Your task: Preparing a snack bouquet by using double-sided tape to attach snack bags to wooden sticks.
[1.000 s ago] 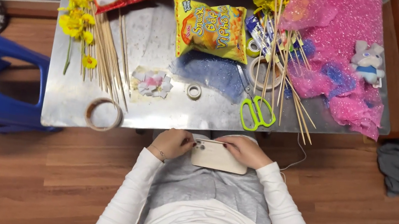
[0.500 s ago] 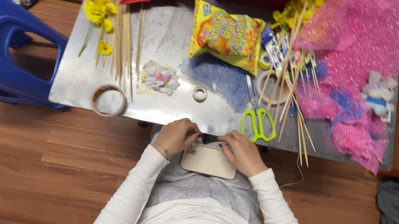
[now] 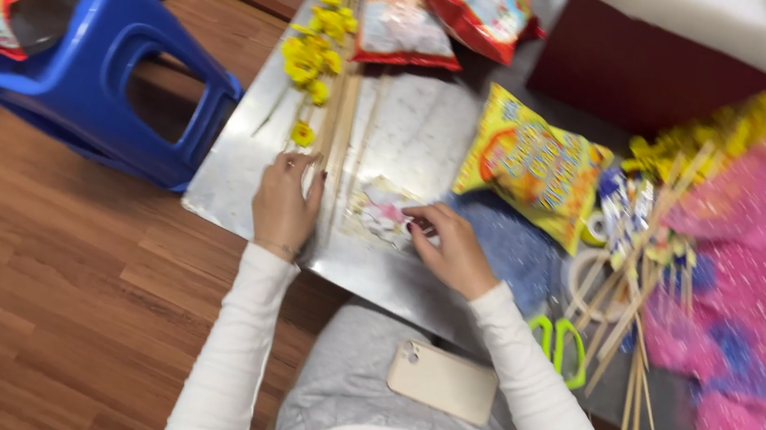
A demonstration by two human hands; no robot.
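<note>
Both hands down on the metal table [image 3: 234, 193], working at a small clear packet.

Blur smears the whole view, so the little packet [image 3: 381, 213] reads only as a pale wrapper with pink and white bits inside, contents hard to make out. The right hand [image 3: 450, 251] has its fingertips [image 3: 419, 224] pinched on the packet's right edge. The left hand [image 3: 285, 202] lies flat, fingers spread loosely over the wooden skewers [image 3: 339, 128], gripping nothing as far as I can tell; the packet sits just right of those fingers. A cream phone [image 3: 442, 382] rests on the lap, below both wrists.
</note>
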